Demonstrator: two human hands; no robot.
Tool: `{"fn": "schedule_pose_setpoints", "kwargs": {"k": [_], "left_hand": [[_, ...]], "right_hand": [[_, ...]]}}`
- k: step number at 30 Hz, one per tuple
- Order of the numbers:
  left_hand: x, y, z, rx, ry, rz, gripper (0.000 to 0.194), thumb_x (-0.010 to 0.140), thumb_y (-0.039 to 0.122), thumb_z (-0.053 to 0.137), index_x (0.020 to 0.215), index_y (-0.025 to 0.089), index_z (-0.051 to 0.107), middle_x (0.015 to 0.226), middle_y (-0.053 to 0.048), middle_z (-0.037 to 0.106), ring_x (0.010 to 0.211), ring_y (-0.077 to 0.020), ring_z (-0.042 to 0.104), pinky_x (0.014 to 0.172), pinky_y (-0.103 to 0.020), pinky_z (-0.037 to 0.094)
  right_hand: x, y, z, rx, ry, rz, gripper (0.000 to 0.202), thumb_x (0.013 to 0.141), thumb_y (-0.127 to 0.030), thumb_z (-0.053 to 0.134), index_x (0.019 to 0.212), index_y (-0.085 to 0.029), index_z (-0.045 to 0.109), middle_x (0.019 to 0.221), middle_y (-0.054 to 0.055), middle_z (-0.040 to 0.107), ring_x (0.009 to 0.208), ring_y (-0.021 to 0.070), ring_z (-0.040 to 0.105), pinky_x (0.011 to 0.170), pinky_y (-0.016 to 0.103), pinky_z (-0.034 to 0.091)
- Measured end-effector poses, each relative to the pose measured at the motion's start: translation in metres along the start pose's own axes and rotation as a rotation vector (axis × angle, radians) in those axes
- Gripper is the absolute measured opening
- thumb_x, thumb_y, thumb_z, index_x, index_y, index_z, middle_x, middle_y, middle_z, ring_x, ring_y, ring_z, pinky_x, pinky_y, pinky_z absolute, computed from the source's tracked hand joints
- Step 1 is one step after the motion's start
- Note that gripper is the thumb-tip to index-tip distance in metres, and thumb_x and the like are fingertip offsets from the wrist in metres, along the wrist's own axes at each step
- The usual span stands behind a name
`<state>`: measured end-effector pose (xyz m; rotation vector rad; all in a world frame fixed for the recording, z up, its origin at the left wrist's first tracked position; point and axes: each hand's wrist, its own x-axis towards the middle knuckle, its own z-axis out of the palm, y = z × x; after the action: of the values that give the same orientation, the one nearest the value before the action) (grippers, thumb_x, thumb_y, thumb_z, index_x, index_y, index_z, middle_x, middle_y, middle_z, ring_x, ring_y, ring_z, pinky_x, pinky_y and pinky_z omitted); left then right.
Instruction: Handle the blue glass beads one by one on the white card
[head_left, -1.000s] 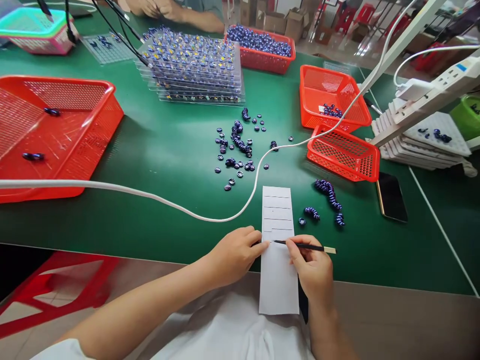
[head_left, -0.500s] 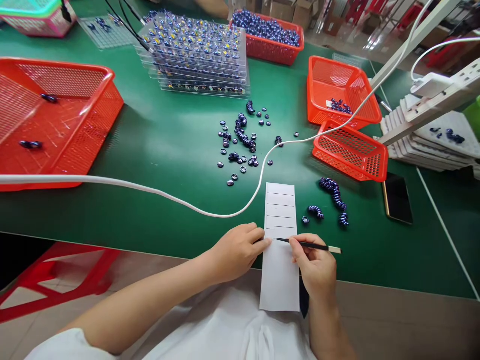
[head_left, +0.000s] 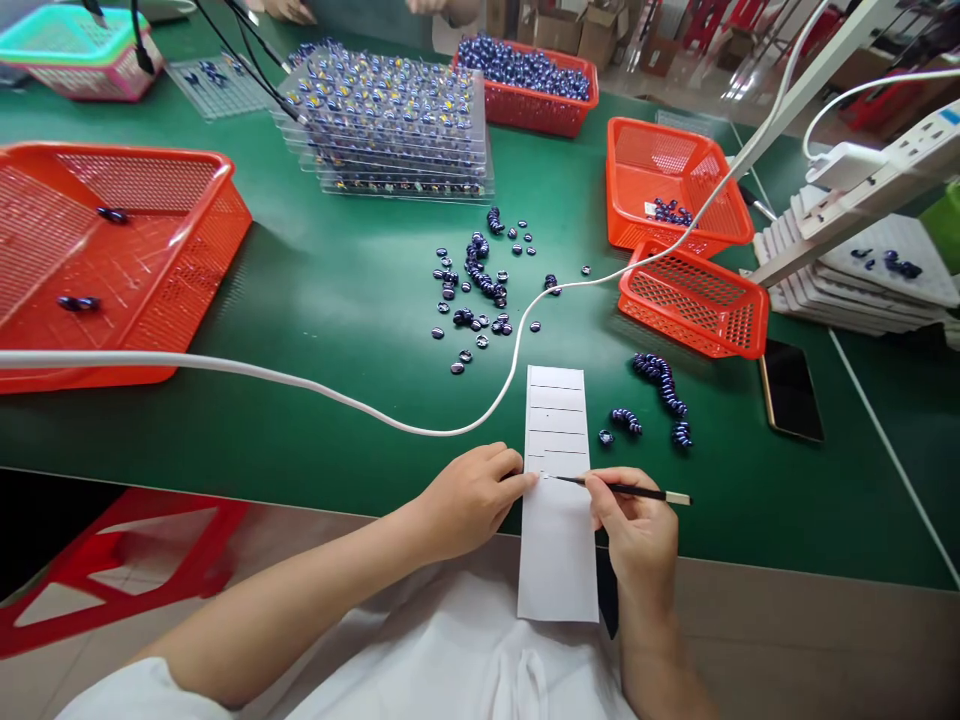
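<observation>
A long white paper strip (head_left: pixel 559 560) with several black lines across its upper part lies over the table's near edge. My right hand (head_left: pixel 637 525) is closed on a thin black brush (head_left: pixel 637 490) with a pale end; the dark tip points left and meets the paper just below the lines. At the strip's left edge, my left hand (head_left: pixel 480 495) has its fingers bent and pressed together, with the fingertips at the paper near the brush tip. Whether they pinch something small there is hidden. Dark blue beads (head_left: pixel 660 385) lie in curved rows right of the strip.
Loose beads (head_left: pixel 480 265) are scattered mid-table. A white cable (head_left: pixel 360 405) crosses in front of them. Red baskets stand at left (head_left: pixel 202 250), right (head_left: pixel 694 310) and back (head_left: pixel 532 105), near stacked clear trays (head_left: pixel 397 130). A phone (head_left: pixel 791 390) lies right. Another person's hands show at the far edge.
The view has shifted slightly, and another person's hands now show more at the far edge. The brush tip has moved slightly left along the paper; both hands keep nearly the same pose.
</observation>
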<state>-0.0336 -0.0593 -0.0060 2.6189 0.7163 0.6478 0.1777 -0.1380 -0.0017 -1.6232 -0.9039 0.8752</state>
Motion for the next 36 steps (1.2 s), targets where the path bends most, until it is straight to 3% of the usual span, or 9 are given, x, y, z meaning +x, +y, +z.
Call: {"fn": "schedule_pose_setpoints", "kwargs": {"k": [5,8,14,18,22,26,30,36], "left_hand": [[0.003,0.001,-0.002,-0.209,0.042,-0.111,0.026,0.099,0.014,0.045,0.114,0.013,0.066,0.087,-0.009,0.068,0.076,-0.0168,0.061,0.064,-0.026,0.049],[0.017,0.005,-0.007,-0.317,0.028,-0.189,0.021,0.097,0.017,0.052,0.110,0.013,0.068,0.089,-0.008,0.072,0.075,-0.0159,0.064,0.066,-0.025,0.049],[0.063,0.005,-0.007,-0.615,-0.153,-0.500,0.021,0.086,0.024,0.069,0.105,0.016,0.073,0.072,0.000,0.066,0.062,-0.0121,0.058,0.060,-0.022,0.045],[0.068,0.001,0.009,-0.869,-0.223,-0.628,0.031,0.083,0.023,0.069,0.113,0.015,0.071,0.069,0.002,0.063,0.059,-0.0112,0.058,0.061,-0.022,0.048],[0.060,-0.003,0.019,-0.823,-0.222,-0.554,0.033,0.086,0.024,0.066,0.118,0.015,0.069,0.078,-0.002,0.071,0.066,-0.0132,0.063,0.066,-0.024,0.052],[0.056,-0.006,0.021,-0.547,-0.106,-0.332,0.029,0.089,0.028,0.068,0.115,0.016,0.070,0.087,-0.005,0.075,0.073,-0.0149,0.067,0.071,-0.025,0.053],[0.055,-0.006,0.027,-0.355,-0.008,-0.151,0.023,0.094,0.031,0.063,0.110,0.015,0.069,0.081,-0.004,0.073,0.070,-0.0143,0.067,0.069,-0.025,0.054],[0.055,-0.003,0.032,-0.240,0.032,-0.085,0.018,0.095,0.026,0.059,0.105,0.014,0.068,0.076,-0.003,0.071,0.066,-0.0140,0.066,0.065,-0.025,0.054]], "right_hand": [[0.001,0.006,-0.009,0.113,0.069,-0.062,0.012,0.082,-0.029,0.076,0.084,-0.018,0.071,0.073,0.002,0.072,0.046,0.0074,0.056,0.045,0.020,0.046],[0.004,0.007,-0.012,0.208,0.155,-0.135,0.011,0.080,-0.026,0.077,0.081,-0.018,0.070,0.081,0.004,0.075,0.043,0.0066,0.055,0.042,0.021,0.044],[0.010,0.010,-0.007,0.307,0.255,-0.185,0.010,0.080,-0.024,0.076,0.082,-0.018,0.068,0.082,0.004,0.075,0.043,0.0073,0.056,0.042,0.023,0.045],[0.012,0.014,-0.006,0.319,0.290,-0.167,0.011,0.081,-0.024,0.076,0.083,-0.017,0.068,0.084,0.005,0.075,0.044,0.0074,0.057,0.043,0.023,0.045],[0.009,0.013,-0.006,0.288,0.277,-0.155,0.010,0.082,-0.025,0.075,0.083,-0.018,0.067,0.085,0.004,0.075,0.044,0.0076,0.057,0.043,0.023,0.046],[0.004,0.010,-0.004,0.193,0.281,-0.150,0.010,0.083,-0.026,0.074,0.084,-0.018,0.069,0.086,0.004,0.074,0.046,0.0081,0.058,0.043,0.024,0.048],[0.000,0.010,-0.003,0.113,0.255,-0.183,0.008,0.084,-0.024,0.073,0.087,-0.019,0.070,0.089,0.004,0.073,0.049,0.0086,0.059,0.045,0.025,0.051],[-0.001,0.013,-0.002,0.056,0.237,-0.209,0.006,0.083,-0.023,0.074,0.088,-0.019,0.071,0.090,0.004,0.073,0.052,0.0102,0.061,0.045,0.024,0.051]]}}
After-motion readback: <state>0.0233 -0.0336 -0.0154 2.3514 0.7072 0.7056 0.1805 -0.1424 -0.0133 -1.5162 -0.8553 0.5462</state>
